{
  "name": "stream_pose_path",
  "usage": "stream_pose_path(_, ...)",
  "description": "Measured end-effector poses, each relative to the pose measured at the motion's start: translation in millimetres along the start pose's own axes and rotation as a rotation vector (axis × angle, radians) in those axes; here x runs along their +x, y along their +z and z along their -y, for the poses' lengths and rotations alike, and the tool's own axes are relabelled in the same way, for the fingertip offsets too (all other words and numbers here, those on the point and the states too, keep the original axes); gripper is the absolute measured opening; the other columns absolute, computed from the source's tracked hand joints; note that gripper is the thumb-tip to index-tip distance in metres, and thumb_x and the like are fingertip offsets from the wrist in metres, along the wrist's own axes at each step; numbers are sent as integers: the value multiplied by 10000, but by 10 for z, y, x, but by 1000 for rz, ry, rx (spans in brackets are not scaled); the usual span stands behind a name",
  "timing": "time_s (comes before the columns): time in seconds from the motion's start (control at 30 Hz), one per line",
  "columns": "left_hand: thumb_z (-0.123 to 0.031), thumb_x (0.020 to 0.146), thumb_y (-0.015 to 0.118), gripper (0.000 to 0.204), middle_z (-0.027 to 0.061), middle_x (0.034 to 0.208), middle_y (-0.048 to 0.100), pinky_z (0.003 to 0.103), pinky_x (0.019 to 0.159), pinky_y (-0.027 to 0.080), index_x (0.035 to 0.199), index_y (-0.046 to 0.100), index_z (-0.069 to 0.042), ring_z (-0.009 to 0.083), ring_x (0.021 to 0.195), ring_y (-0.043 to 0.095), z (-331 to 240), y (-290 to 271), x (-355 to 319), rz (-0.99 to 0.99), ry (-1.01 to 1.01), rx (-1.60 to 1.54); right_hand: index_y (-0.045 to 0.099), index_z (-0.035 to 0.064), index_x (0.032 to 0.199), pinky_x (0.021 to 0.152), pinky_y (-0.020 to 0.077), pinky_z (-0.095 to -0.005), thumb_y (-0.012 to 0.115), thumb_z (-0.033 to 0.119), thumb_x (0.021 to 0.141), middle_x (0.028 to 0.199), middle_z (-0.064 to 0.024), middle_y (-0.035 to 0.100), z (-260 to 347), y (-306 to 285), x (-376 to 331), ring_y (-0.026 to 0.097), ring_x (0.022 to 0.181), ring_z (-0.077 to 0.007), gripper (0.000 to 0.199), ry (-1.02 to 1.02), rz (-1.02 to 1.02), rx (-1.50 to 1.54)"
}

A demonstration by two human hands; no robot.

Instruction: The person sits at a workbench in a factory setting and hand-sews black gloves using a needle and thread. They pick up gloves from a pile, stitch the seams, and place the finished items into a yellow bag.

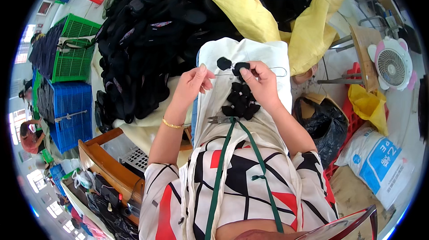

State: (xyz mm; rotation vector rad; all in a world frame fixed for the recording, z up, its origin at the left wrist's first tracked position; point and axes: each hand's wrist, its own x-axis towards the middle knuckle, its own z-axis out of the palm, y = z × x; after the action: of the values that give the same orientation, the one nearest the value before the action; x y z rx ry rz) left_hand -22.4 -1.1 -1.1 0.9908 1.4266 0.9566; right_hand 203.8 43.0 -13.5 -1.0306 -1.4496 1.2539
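Black bundle [240, 67] is pinched by right fingers [258, 66], left fingers [206, 82] curled.

I can steer over the white cloth [211, 98] left of the black bundles [240, 100]; metal snips [219, 120] bar its near end, and a big black pile [149, 48] walls off the left.

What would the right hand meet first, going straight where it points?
Likely the black piece left of the black bundle in the right hand; depth between them is unclear.
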Motion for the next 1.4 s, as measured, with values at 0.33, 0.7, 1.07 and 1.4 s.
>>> stream_pose_path(0.33,-175,909,700,193,6,815,659,204,597,478,1021,660,-23,65,684,594,45,234,-152,109,-15,-254,630,31,1125,743,502,-291,721,116,848,909,-90,608,184,-76,-267,613,802,-194,304,-178,195,-119)
stream_pose_path(0.7,-133,930,669,130,-3,835,647,207,673,482,990,625,-27,51,754,580,273,628,-511,-8,79,-502,642,35,948,725,487,-219,624,112,961,842,19,625,-11,214,-528,566,728,-66,80,532,16,873)
stream_pose_path(1.07,-100,859,711,209,84,943,677,288,751,514,1044,666,-14,156,832,635,123,393,-491,114,340,140,700,33,1000,703,489,-289,689,-3,845,904,-75,706,6,101,-612,574,747,-191,160,-122,111,-61)
stream_pose_path(1.4,26,753,721,210,74,884,691,324,759,506,951,696,-39,245,849,645,176,303,-558,10,597,457,553,34,1190,709,518,-246,589,75,967,841,-45,654,-22,-92,-608,645,799,-99,230,129,147,98)
